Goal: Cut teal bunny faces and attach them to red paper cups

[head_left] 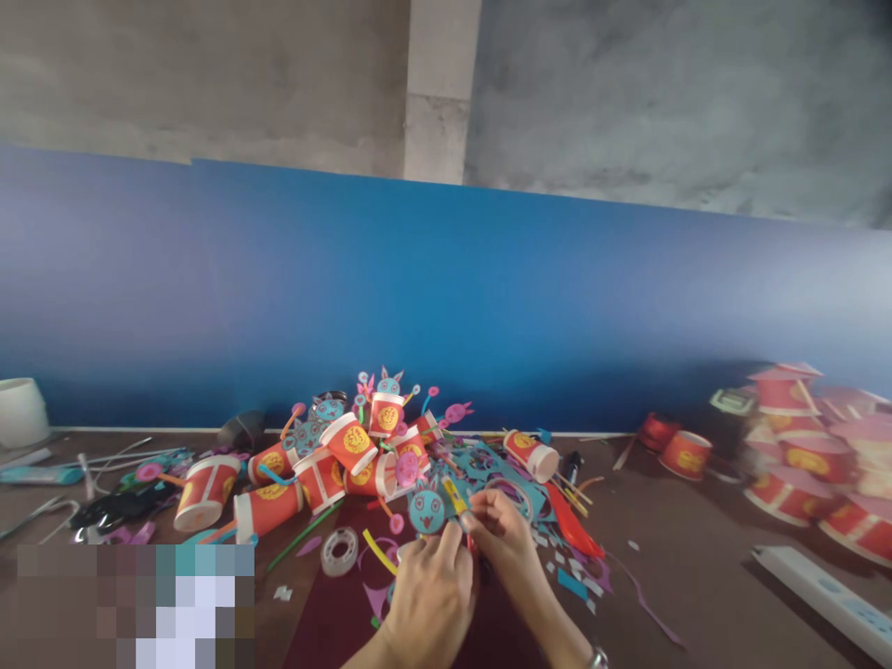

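My left hand [433, 585] is closed with its fingers curled, its back to the camera. Against it, my right hand [505, 539] is closed in a pinch. A small red bit shows between the two hands, too small to name, and the fingers hide the rest. Just beyond the fingertips lies a yellow tool [456, 494], perhaps a utility knife. A blue paper animal face [426, 508] with pointed ears lies beside it. On the left of my hands is a roll of clear tape [339, 553], with a yellow strip [380, 553] next to it.
Red paper cups [268, 511] with yellow emblems are heaped behind my hands. Blue and pink paper scraps [572, 583] litter the table. A red balloon-like piece [572, 525] lies to the right. Further right are a white power strip [826, 595] and stacked red cup towers [791, 455].
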`<action>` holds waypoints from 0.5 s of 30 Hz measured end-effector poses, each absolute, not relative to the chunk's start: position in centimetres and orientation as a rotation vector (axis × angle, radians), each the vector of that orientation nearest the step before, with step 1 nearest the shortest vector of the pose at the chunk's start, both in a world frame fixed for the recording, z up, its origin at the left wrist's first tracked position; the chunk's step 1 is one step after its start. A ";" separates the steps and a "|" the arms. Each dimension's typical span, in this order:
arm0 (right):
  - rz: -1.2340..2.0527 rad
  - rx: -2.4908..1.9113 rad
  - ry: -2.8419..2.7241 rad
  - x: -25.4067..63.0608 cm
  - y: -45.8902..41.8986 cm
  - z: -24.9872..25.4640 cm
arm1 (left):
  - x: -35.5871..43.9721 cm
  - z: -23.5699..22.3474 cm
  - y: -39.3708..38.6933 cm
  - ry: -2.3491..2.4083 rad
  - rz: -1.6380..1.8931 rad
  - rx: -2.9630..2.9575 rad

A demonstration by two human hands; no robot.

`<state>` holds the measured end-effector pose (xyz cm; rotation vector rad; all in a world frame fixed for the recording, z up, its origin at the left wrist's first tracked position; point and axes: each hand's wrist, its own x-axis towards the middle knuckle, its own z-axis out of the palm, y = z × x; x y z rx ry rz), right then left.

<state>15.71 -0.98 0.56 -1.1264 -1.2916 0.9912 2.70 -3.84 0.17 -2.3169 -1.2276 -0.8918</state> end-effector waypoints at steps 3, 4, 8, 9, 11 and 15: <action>0.962 -1.125 -1.315 15.8 -1.0 0.4 | 2.8 0.1 -3.8 -1.217 -0.885 -2.320; 0.942 -1.130 -1.327 15.8 -1.0 0.5 | 2.8 0.0 -3.9 -1.217 -0.881 -2.324; 0.879 -1.119 -1.373 15.7 -1.4 0.9 | 2.9 -0.1 -3.9 -1.211 -0.873 -2.367; 0.852 -1.114 -1.385 15.7 -1.4 1.0 | 2.9 -0.1 -3.9 -1.203 -0.878 -2.372; 0.783 -1.125 -1.393 15.6 -1.5 1.0 | 2.9 -0.2 -3.9 -1.190 -0.887 -2.371; 0.840 -1.169 -1.366 15.6 -1.3 0.8 | 2.8 -0.1 -3.8 -1.223 -0.881 -2.341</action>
